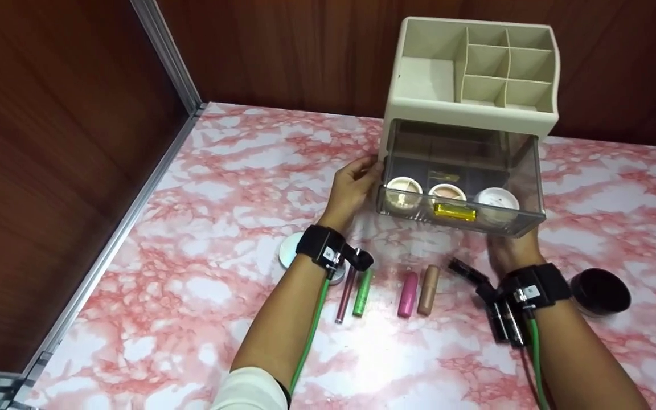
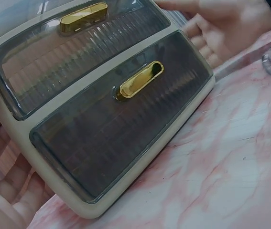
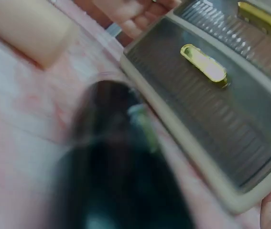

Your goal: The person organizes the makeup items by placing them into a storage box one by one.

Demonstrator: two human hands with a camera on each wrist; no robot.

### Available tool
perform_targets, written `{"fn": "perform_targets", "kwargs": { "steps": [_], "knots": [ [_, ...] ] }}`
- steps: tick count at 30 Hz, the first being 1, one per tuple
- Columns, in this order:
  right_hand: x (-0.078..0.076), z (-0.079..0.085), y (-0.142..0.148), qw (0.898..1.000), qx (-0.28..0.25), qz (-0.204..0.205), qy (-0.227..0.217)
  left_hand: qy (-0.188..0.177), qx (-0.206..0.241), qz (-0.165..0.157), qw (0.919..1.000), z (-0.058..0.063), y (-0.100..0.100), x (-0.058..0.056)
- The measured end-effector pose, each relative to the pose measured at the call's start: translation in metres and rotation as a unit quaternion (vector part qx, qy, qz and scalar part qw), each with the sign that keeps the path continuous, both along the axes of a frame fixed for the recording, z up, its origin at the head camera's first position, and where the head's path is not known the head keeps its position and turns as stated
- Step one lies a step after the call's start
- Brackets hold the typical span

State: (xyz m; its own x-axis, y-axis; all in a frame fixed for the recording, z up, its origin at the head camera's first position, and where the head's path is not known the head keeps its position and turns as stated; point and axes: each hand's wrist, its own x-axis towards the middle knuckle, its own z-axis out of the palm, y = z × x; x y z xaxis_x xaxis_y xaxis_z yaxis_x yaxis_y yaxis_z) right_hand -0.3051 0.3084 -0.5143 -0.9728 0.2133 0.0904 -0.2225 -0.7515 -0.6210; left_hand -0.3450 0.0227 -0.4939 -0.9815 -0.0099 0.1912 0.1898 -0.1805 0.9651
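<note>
A cream makeup organizer stands at the back right, with several compartments on top. Its smoky clear top drawer is pulled out and holds three round jars, including a white-lidded one. My left hand grips the organizer's left side, thumb near the front edge and fingers along the side wall. Opposite it, my right hand holds the right side; in the head view the drawer mostly hides this hand. Lower drawers with gold handles are pushed in, as the wrist views show.
On the pink marbled table lie a thin dark-red tube, a green tube, a pink tube and a brown tube. Black tubes lie by my right wrist, near a black round container. A brown panel rises behind.
</note>
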Motion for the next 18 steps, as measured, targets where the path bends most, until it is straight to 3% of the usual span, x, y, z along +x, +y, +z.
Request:
{"fn": "perform_targets", "kwargs": {
  "steps": [6,11,15,18],
  "knots": [
    [-0.003,-0.007,0.004,0.999,0.011,-0.009,0.044,0.007,-0.021,-0.016,0.9996,0.005,0.001,-0.008],
    [-0.006,-0.006,0.002,0.998,0.033,-0.023,0.051,0.013,-0.054,-0.04,0.9977,0.02,-0.009,-0.008],
    [-0.012,-0.003,0.0,0.995,0.059,-0.021,0.071,0.035,-0.122,-0.048,0.9907,0.037,-0.023,-0.005],
    [-0.015,-0.002,-0.003,0.991,0.075,-0.005,0.107,0.045,-0.222,-0.044,0.9731,0.052,-0.036,0.001]
  ]
}}
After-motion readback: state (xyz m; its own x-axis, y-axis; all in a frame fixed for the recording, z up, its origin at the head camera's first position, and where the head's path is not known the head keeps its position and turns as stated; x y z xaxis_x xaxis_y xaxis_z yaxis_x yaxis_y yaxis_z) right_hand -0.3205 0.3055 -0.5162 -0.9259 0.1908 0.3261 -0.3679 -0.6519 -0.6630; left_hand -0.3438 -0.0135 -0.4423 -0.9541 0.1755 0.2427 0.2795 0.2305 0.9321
